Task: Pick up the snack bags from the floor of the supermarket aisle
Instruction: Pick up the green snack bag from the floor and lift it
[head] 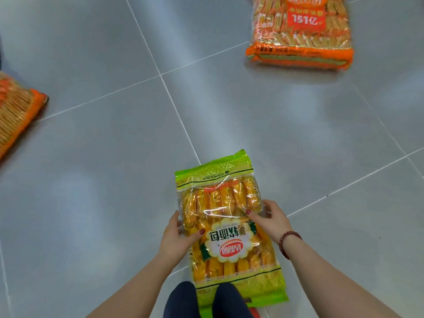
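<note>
A long green-edged snack bag (226,223) full of yellow wrapped breads is in the lower middle, above the grey tiled floor. My left hand (177,237) grips its left side with the thumb on top. My right hand (271,220), with a bead bracelet on the wrist, grips the right side. An orange-edged bag of crackers (300,31) lies flat on the floor at the top right. Another orange-edged bag (16,115) lies at the left edge, partly cut off by the frame.
The floor (103,180) is glossy grey tile with pale seams. My knees in dark trousers (206,301) show at the bottom, just under the near end of the green bag. A bit of something red (254,312) peeks out beside them.
</note>
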A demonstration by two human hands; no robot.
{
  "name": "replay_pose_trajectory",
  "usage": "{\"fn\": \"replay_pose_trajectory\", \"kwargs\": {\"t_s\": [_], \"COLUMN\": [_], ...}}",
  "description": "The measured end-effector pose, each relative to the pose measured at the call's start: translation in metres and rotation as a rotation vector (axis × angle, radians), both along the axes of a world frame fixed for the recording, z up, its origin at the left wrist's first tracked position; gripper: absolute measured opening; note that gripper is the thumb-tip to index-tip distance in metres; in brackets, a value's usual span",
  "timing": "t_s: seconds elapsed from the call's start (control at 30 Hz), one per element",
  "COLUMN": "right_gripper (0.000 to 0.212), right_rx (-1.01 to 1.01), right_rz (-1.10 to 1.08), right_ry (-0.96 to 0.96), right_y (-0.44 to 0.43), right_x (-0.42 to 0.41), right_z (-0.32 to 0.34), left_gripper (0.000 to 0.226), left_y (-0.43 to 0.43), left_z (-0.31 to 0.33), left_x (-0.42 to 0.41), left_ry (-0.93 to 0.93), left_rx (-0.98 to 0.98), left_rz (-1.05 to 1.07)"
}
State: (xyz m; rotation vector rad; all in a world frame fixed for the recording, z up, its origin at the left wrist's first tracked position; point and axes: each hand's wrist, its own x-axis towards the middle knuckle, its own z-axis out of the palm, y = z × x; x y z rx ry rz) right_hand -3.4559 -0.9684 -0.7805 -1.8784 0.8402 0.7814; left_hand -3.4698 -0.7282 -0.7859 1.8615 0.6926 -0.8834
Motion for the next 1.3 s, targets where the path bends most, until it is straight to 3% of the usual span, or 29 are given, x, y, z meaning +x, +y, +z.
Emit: {"fn": "replay_pose_trajectory", "kwargs": {"t_s": [0.13, 0.3, 0.4, 0.53, 0.73, 1.03, 1.17, 1.3], "right_gripper": [0.024, 0.025, 0.012, 0.031, 0.037, 0.041, 0.056, 0.050], "right_rx": [0.028, 0.018, -0.003, 0.007, -0.010, 0.026, 0.027, 0.046], "right_rz": [-0.017, -0.120, -0.149, -0.189, -0.230, -0.221, -0.225, -0.196], "right_ry": [-0.096, -0.130, -0.164, -0.238, -0.379, -0.501, -0.560, -0.641], "right_y": [0.006, 0.010, 0.012, 0.015, 0.018, 0.015, 0.006, 0.000], "right_x": [-0.003, -0.008, -0.001, 0.017, 0.050, 0.089, 0.106, 0.135], "right_z": [-0.014, -0.011, 0.004, 0.056, 0.188, 0.430, 0.526, 0.613], "left_gripper": [0.069, 0.058, 0.056, 0.057, 0.051, 0.057, 0.056, 0.060], "left_y": [-0.009, -0.012, -0.010, -0.003, -0.002, 0.004, -0.001, -0.004], "left_z": [-0.011, -0.004, 0.012, 0.058, 0.190, 0.447, 0.552, 0.645], "left_x": [-0.004, -0.004, 0.006, 0.027, 0.071, 0.125, 0.148, 0.171], "left_ry": [-0.101, -0.133, -0.187, -0.265, -0.395, -0.580, -0.649, -0.724], "left_rx": [0.000, 0.017, 0.033, 0.006, -0.056, -0.085, -0.075, -0.086], "left_rz": [0.050, 0.089, 0.082, 0.092, 0.098, 0.079, 0.057, 0.034]}}
